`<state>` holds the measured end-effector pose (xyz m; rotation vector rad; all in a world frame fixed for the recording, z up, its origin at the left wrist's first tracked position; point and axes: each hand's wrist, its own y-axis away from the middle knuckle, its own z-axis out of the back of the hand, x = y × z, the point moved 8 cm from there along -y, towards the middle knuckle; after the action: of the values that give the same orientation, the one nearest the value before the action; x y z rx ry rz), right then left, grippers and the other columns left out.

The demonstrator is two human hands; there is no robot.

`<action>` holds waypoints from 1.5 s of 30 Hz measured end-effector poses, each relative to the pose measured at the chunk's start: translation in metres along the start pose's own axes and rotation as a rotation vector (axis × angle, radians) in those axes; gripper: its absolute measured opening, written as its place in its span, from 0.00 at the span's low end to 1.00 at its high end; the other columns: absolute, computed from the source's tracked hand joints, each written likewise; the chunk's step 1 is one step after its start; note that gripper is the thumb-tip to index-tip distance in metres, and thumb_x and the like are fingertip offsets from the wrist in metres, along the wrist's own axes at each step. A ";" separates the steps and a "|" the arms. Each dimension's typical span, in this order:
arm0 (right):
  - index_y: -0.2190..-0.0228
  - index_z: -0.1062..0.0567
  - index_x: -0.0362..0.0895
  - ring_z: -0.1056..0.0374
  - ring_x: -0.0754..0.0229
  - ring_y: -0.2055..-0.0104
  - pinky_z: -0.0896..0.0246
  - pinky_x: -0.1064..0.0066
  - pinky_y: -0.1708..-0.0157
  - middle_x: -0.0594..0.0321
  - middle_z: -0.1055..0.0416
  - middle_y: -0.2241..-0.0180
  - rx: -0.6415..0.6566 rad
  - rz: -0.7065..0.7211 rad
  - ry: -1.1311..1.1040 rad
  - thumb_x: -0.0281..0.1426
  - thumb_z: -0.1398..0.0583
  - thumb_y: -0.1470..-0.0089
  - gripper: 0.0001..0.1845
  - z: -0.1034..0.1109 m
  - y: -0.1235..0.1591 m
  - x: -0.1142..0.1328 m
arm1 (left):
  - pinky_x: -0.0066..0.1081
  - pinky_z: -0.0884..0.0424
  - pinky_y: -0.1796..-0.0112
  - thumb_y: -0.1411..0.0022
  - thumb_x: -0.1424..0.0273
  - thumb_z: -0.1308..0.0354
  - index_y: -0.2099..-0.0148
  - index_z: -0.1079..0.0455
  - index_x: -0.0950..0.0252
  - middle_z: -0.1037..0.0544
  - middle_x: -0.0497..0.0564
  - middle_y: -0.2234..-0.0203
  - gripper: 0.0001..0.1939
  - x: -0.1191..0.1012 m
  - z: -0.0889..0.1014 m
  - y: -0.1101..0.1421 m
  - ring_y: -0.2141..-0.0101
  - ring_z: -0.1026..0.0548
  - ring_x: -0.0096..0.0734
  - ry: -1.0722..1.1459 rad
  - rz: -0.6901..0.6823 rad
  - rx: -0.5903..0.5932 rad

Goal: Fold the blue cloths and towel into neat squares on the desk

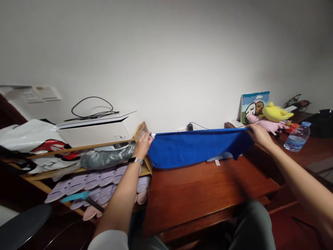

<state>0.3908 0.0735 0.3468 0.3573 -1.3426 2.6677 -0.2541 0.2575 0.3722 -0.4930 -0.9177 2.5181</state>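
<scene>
A bright blue cloth point(192, 149) is stretched between my two hands above the wooden desk, its top edge nearly straight and its lower part hanging loose. My left hand point(143, 144) pinches its upper left corner, where a small white patch shows by the fingertips. At the upper right corner my right hand point(260, 135) grips the fabric; the cloth hides some of those fingers. Behind and below it, a greyish-blue fabric piece point(224, 156) with a white tag lies on the desk point(197, 191), partly covered from view.
Left stands a wooden rack point(145, 165) with lilac slippers point(93, 180), a white box point(96, 133) and a black cable point(93, 113). To the right are a water bottle point(297, 139), yellow plush point(276, 112), pink plush point(269, 124) and cartoon picture point(255, 104). A plug point(190, 127) sits by the wall.
</scene>
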 end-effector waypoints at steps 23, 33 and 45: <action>0.63 0.28 0.50 0.27 0.53 0.60 0.32 0.65 0.60 0.58 0.23 0.61 0.768 0.009 -0.095 0.31 0.43 0.46 0.07 -0.112 0.322 -0.044 | 0.33 0.21 0.55 0.28 0.66 0.55 0.56 0.23 0.56 0.15 0.50 0.57 0.17 0.025 -0.103 0.360 0.57 0.16 0.37 -0.017 -0.068 0.295; 0.63 0.25 0.51 0.25 0.52 0.58 0.28 0.62 0.56 0.57 0.24 0.62 0.726 0.089 -0.048 0.33 0.45 0.43 0.09 -0.073 0.351 -0.041 | 0.41 0.20 0.54 0.29 0.64 0.52 0.57 0.23 0.57 0.15 0.53 0.57 0.15 0.018 -0.097 0.409 0.56 0.17 0.43 -0.019 -0.008 0.132; 0.44 0.23 0.47 0.30 0.47 0.39 0.37 0.54 0.37 0.50 0.26 0.41 0.589 -0.062 -0.016 0.44 0.54 0.32 0.29 -0.155 0.275 -0.016 | 0.41 0.23 0.50 0.27 0.60 0.52 0.56 0.22 0.58 0.17 0.54 0.56 0.17 -0.003 -0.118 0.339 0.53 0.19 0.43 0.009 -0.008 0.239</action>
<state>0.3211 0.0349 0.0413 0.4670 -0.5045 2.9565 -0.2846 0.0808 0.0610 -0.4232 -0.6022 2.5711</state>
